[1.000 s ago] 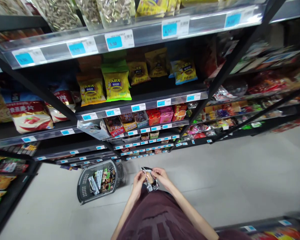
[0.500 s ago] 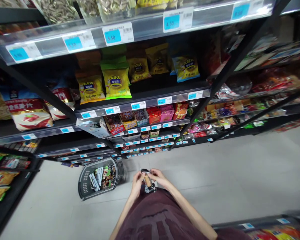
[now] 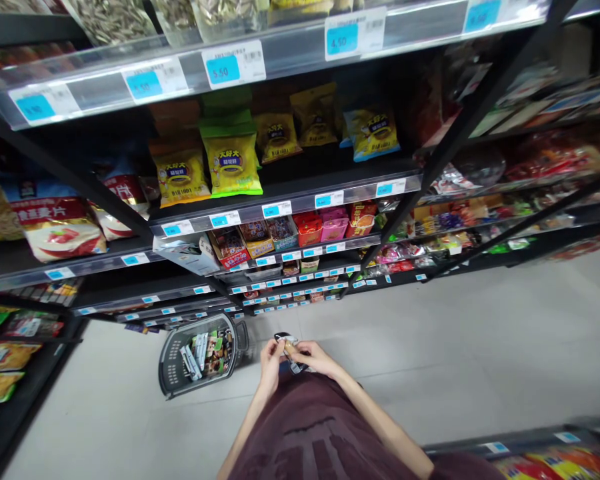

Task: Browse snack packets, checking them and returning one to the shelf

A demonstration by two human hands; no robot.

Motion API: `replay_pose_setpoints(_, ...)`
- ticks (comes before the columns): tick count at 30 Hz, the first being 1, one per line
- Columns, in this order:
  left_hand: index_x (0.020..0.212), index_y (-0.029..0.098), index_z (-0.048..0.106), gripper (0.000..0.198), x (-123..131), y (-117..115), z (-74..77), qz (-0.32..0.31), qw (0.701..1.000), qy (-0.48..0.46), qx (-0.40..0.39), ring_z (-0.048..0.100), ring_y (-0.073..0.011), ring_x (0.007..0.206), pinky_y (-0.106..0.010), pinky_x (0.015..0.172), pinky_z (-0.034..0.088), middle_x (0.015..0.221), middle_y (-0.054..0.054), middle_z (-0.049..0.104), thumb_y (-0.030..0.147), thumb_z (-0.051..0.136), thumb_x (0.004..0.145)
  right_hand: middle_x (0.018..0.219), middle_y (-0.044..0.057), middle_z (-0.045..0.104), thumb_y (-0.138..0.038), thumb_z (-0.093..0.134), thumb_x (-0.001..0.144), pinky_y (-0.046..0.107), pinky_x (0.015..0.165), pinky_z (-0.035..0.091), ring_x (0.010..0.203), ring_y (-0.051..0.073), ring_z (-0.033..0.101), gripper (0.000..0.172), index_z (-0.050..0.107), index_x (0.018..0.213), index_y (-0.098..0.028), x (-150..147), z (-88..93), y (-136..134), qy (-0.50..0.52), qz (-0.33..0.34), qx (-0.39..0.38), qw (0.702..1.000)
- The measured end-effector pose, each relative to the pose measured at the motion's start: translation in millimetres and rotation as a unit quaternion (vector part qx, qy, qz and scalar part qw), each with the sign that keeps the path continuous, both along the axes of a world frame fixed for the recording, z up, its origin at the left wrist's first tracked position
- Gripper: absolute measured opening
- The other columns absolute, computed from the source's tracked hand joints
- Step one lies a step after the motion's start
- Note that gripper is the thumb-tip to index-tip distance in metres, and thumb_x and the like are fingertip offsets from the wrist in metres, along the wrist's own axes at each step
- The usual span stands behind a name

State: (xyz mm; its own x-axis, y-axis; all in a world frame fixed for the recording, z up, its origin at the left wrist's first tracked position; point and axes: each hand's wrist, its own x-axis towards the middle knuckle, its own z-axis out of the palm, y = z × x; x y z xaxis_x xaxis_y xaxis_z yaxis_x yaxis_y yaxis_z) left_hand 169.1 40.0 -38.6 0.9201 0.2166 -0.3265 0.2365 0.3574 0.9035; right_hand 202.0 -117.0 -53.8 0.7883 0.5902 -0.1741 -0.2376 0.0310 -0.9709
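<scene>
I hold a small clear-and-silver snack packet (image 3: 286,348) in front of my body with both hands. My left hand (image 3: 271,361) is closed on its left side and my right hand (image 3: 312,355) pinches its right side. The packet is mostly hidden by my fingers; a tan piece shows inside it. A grey shopping basket (image 3: 173,358) stands on the floor just left of my hands, filled with several packaged goods.
Black store shelves (image 3: 285,193) with blue price tags run across the view, stocked with yellow and green snack bags (image 3: 233,163) and small boxes. Grey tiled floor (image 3: 480,347) lies to the right. Another shelf edge (image 3: 525,443) shows at the bottom right.
My hands have drawn closer together over the packet, covering more of it. The view has shifted slightly; the basket has not moved.
</scene>
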Motion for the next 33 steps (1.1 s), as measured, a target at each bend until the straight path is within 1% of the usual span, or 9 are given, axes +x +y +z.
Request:
replay_pose_setpoints(3, 0.079, 0.016, 0.064, 0.029, -1, 0, -0.7, -0.003, 1.000, 0.003, -0.015, 0.061, -0.0155, 0.074, -0.026, 0.067, 0.052, 0.079, -0.003, 0.065, 0.043, 0.073, 0.072, 0.075, 0.003, 0.062, -0.047, 0.069, 0.075, 0.024, 0.066, 0.038, 0.069, 0.015, 0.054, 0.036, 0.069, 0.082, -0.012, 0, 0.2, -1, -0.018, -0.010, -0.008, 1.000)
replay_pose_setpoints(7, 0.093, 0.014, 0.068, 0.037, -2, 1, -7.3, -0.016, 1.000, 0.002, -0.017, 0.064, -0.0193, 0.080, -0.030, 0.072, 0.052, 0.090, -0.009, 0.069, 0.041, 0.075, 0.071, 0.074, 0.002, 0.062, -0.043, 0.072, 0.073, 0.024, 0.066, 0.037, 0.069, 0.015, 0.053, 0.031, 0.070, 0.081, -0.012, 1, -3.4, -3, -0.044, -0.023, -0.042, 0.998)
replay_pose_setpoints(10, 0.088, 0.012, 0.069, 0.035, -3, 2, -12.1, -0.008, 1.000, -0.004, 0.013, 0.063, -0.0195, 0.078, -0.031, 0.073, 0.051, 0.084, -0.008, 0.069, 0.041, 0.076, 0.069, 0.074, 0.001, 0.064, -0.040, 0.073, 0.070, 0.024, 0.066, 0.037, 0.069, 0.015, 0.053, 0.030, 0.071, 0.081, -0.013, 1, -8.1, -4, -0.052, -0.029, -0.063, 0.996)
replay_pose_setpoints(13, 0.082, 0.013, 0.070, 0.032, -3, 2, -13.5, 0.019, 0.998, 0.001, 0.054, 0.062, -0.0202, 0.078, -0.030, 0.073, 0.049, 0.081, -0.008, 0.068, 0.039, 0.078, 0.066, 0.075, 0.001, 0.064, -0.037, 0.077, 0.065, 0.024, 0.067, 0.037, 0.070, 0.015, 0.053, 0.031, 0.071, 0.083, -0.013, 0, -13.2, -5, -0.050, -0.033, -0.072, 0.996)
replay_pose_setpoints(15, 0.082, 0.013, 0.069, 0.030, -2, 2, -14.0, 0.040, 0.997, -0.004, 0.073, 0.062, -0.0208, 0.079, -0.029, 0.073, 0.048, 0.082, -0.009, 0.068, 0.036, 0.079, 0.064, 0.074, 0.000, 0.064, -0.035, 0.079, 0.061, 0.024, 0.067, 0.037, 0.070, 0.015, 0.053, 0.031, 0.071, 0.082, -0.013, 0, -15.8, -5, -0.051, -0.037, -0.081, 0.995)
replay_pose_setpoints(18, 0.083, 0.015, 0.068, 0.027, -2, 3, -16.0, 0.050, 0.995, -0.025, 0.084, 0.062, -0.0208, 0.082, -0.029, 0.075, 0.046, 0.083, -0.008, 0.068, 0.033, 0.078, 0.064, 0.070, -0.001, 0.062, -0.034, 0.077, 0.063, 0.024, 0.064, 0.036, 0.067, 0.015, 0.051, 0.028, 0.072, 0.080, -0.013, 0, -17.0, -6, -0.058, -0.040, -0.094, 0.993)
replay_pose_setpoints(22, 0.079, 0.016, 0.066, 0.024, -2, 3, -17.7, 0.047, 0.995, -0.038, 0.081, 0.062, -0.0213, 0.083, -0.030, 0.077, 0.046, 0.083, -0.007, 0.068, 0.029, 0.077, 0.063, 0.065, -0.002, 0.058, -0.033, 0.075, 0.065, 0.024, 0.061, 0.033, 0.063, 0.013, 0.048, 0.022, 0.070, 0.072, -0.013, 0, -13.6, -8, -0.069, -0.037, -0.097, 0.992)
replay_pose_setpoints(27, 0.073, 0.017, 0.060, 0.021, -2, 4, -13.4, 0.040, 0.996, -0.055, 0.062, 0.063, -0.0211, 0.083, -0.030, 0.077, 0.046, 0.077, -0.004, 0.065, 0.025, 0.076, 0.062, 0.061, -0.003, 0.057, -0.033, 0.075, 0.065, 0.023, 0.059, 0.033, 0.061, 0.012, 0.048, 0.022, 0.066, 0.065, -0.013, 0, -10.4, -9, -0.075, -0.040, -0.093, 0.992)
replay_pose_setpoints(33, 0.074, 0.016, 0.058, 0.017, -2, 3, -9.8, 0.020, 0.995, -0.074, 0.065, 0.063, -0.0198, 0.082, -0.029, 0.077, 0.046, 0.076, -0.003, 0.063, 0.020, 0.073, 0.065, 0.065, 0.000, 0.063, -0.030, 0.080, 0.057, 0.023, 0.060, 0.038, 0.062, 0.014, 0.053, 0.024, 0.067, 0.068, -0.013, 1, -14.5, -6, -0.061, -0.085, -0.083, 0.991)
